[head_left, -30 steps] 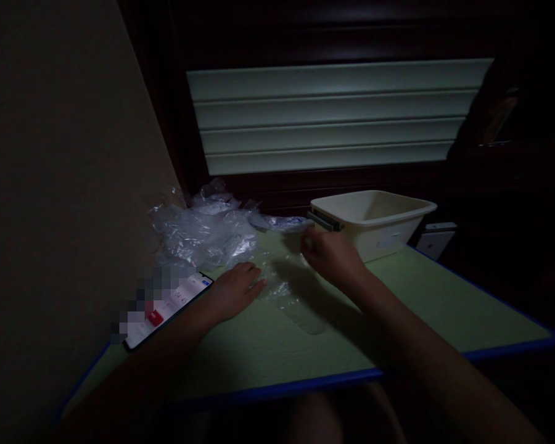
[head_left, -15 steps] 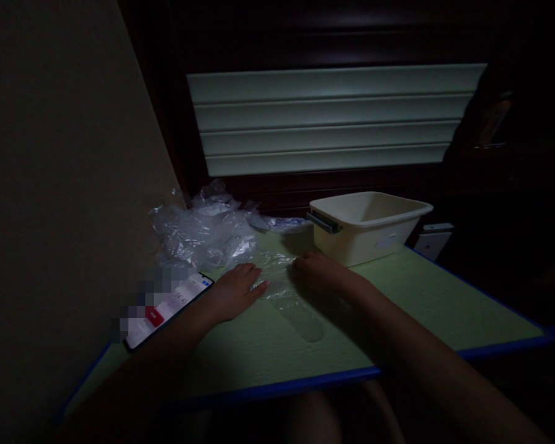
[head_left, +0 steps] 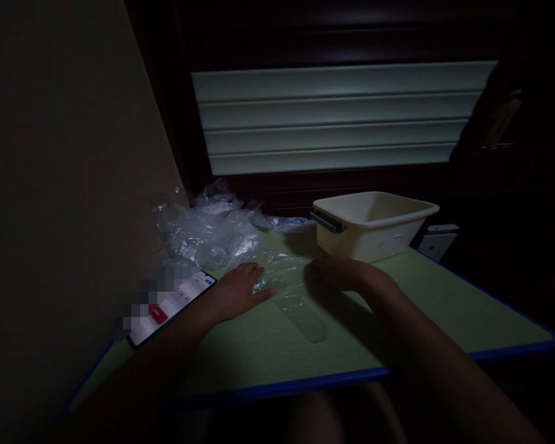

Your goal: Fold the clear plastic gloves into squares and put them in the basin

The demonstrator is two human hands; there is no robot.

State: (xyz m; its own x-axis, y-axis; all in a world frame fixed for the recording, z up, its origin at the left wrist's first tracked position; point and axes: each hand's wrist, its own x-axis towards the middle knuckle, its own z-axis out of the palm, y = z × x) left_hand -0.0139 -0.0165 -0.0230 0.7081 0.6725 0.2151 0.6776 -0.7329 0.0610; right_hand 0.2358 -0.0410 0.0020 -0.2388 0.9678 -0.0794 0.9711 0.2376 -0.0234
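Note:
A thin clear plastic piece [head_left: 300, 314] lies on the green table [head_left: 268, 357], its rounded end toward the front edge. My left hand [head_left: 243, 288] rests on the left side of the plastic, fingers spread and palm down. At the right side of it, my right hand [head_left: 335, 272] has its fingers bent together on the edge of the film, which looks stretched between the hands. Its fingertips are dark and partly hidden. Behind my left hand is a heap of crumpled clear plastic [head_left: 203, 231].
A cream bin [head_left: 374, 240] with a grey handle stands at the back right. A lit phone [head_left: 176, 308] lies at the left, beside my left forearm and the wall. Blue edging runs along the table's front. Beyond the bin is a white object [head_left: 437, 243].
My right hand has moved to the right, away from my left hand, and the film between them looks more stretched. My left hand has stayed nearly in place. The view has shifted slightly.

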